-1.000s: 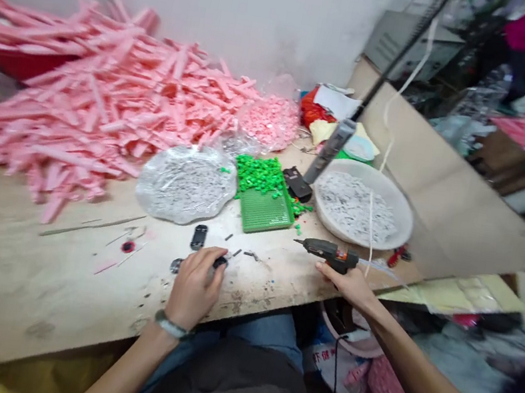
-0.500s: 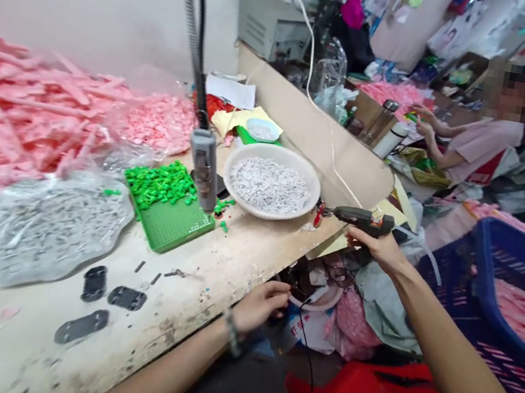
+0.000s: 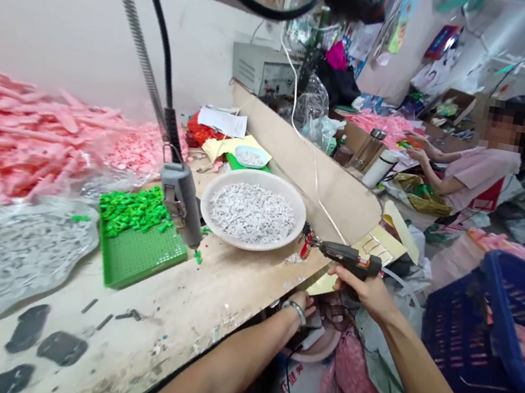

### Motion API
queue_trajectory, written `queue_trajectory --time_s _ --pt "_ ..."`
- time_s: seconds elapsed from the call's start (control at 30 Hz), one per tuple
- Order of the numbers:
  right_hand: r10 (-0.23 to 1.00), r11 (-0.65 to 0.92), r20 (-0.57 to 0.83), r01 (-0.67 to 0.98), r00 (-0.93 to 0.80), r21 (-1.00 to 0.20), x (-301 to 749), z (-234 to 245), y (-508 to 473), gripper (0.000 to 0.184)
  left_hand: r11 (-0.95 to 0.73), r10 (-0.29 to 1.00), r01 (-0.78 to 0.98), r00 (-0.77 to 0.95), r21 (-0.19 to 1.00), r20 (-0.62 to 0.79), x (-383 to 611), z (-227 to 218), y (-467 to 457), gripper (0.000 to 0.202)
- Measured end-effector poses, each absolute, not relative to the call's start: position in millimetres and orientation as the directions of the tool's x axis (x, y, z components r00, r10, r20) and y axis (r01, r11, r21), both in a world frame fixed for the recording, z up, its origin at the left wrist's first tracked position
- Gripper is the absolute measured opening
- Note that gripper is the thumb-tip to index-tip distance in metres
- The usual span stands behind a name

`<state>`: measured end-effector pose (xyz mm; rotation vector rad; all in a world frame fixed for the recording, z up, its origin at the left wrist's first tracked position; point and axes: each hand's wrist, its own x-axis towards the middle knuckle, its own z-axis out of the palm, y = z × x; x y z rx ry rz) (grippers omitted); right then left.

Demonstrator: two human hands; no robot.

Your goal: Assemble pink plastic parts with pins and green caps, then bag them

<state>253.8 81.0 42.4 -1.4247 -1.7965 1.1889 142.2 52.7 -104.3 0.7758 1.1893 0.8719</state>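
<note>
My right hand [image 3: 368,291] is wrapped round the handle of a black glue gun [image 3: 351,258], at the right end of the table. The gun's nozzle points left, close to a small red-handled tool [image 3: 306,245] beside the white bowl [image 3: 248,238]. A clear glue stick [image 3: 403,280] trails from the gun's back end. My left hand [image 3: 303,303], with a bracelet [image 3: 295,309] at the wrist, is at the table's front edge, just below the yellow card [image 3: 323,284]. Its fingers are mostly hidden there, so I cannot tell whether they hold anything.
A green tray [image 3: 141,263] of small green parts and a grey lamp-like head [image 3: 181,202] stand left of the bowl. Flat black pieces [image 3: 63,348] lie in front. Pink parts [image 3: 24,134] are heaped behind. A blue basket [image 3: 451,338] and a seated co-worker [image 3: 484,164] are to the right.
My left hand has moved forward and right, from beside the table edge to under the yellow card. My right hand still grips the glue gun. The view has shifted slightly.
</note>
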Motion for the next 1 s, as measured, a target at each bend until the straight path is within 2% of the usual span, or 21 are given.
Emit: queue_trajectory --time_s 0.1,0.17,0.23,0.27,0.3,0.33,0.4,0.47,0.53,0.6,0.67,0.73,0.83,0.93,1.0 --pt "0.933 0.049 -0.129 0.475 -0.336 -0.879 244.9 51.5 79.3 0.044 0.533 0.845 -0.193 0.168 0.824 -0.508 123.7 -81.8 8.4 0.029" --pt "0.9 0.075 -0.128 0.437 -0.416 -0.896 233.0 59.5 74.4 0.042 0.47 0.881 -0.205 0.166 0.859 -0.443 80.2 -54.5 -25.3 0.029" --pt "0.851 0.091 -0.116 0.362 -0.512 -0.928 214.7 66.9 67.4 0.037 0.12 0.985 -0.061 0.131 0.991 -0.111 15.3 -23.9 -54.7 0.03" --pt "0.82 0.089 -0.117 0.326 -0.561 -0.941 203.3 69.5 63.6 0.036 0.011 0.996 0.014 0.087 1.0 -0.012 -20.6 -10.2 -66.3 0.029" --pt "0.789 0.082 -0.123 0.302 -0.602 -0.95 190.8 70.7 59.9 0.035 -0.029 0.998 0.077 0.054 0.997 0.025 -55.7 0.7 -75.4 0.029" --pt "0.76 0.081 -0.131 0.293 -0.637 -0.953 177.4 70.3 56.4 0.035 -0.03 1.0 0.131 0.01 0.991 0.029 -87.9 7.9 -81.8 0.029" --pt "0.716 0.101 -0.171 0.343 -0.677 -0.934 149.5 63.7 50.1 0.037 0.075 0.995 0.325 -0.082 0.943 -0.051 -137.8 10.3 -87.0 0.026" --pt "0.712 0.142 -0.235 0.464 -0.661 -0.874 122.7 50.2 44.2 0.042 0.229 0.967 0.553 -0.222 0.801 -0.123 -164.6 -0.5 -85.3 0.022" --pt "0.738 0.171 -0.293 0.588 -0.608 -0.79 100.2 34.0 38.1 0.047 0.315 0.937 0.646 -0.326 0.695 -0.122 -170.9 -15.9 -81.4 0.018" --pt "0.764 0.2 -0.315 0.67 -0.564 -0.715 84.8 20.4 32.1 0.05 0.308 0.925 0.683 -0.378 0.662 -0.041 -164.4 -28.5 -80.1 0.017" --pt "0.777 0.247 -0.31 0.719 -0.548 -0.65 76.4 13.2 26.3 0.05 0.221 0.932 0.783 -0.344 0.582 0.109 -153.4 -36.0 -83.3 0.028" --pt "0.789 0.286 -0.304 0.756 -0.535 -0.588 72.5 12.5 21.3 0.051 0.08 0.958 0.885 -0.196 0.459 0.211 -143.7 -40.9 -89.7 0.027" --pt "0.827 0.328 -0.283 0.826 -0.486 -0.459 69.4 15.7 15.7 0.057 -0.054 0.983 0.921 -0.019 0.387 0.182 -135.3 -48.5 -99.6 0.024" --pt "0.862 0.358 -0.235 0.867 -0.45 -0.347 67.0 15.2 12.8 0.061 -0.043 0.984 0.915 -0.03 0.4 0.174 -132.6 -55.3 -105.1 0.036" --pt "0.866 0.368 -0.206 0.86 -0.455 -0.353 66.0 13.1 12.1 0.061 -0.041 0.983 0.908 -0.038 0.417 0.178 -132.6 -57.6 -106.1 0.039"
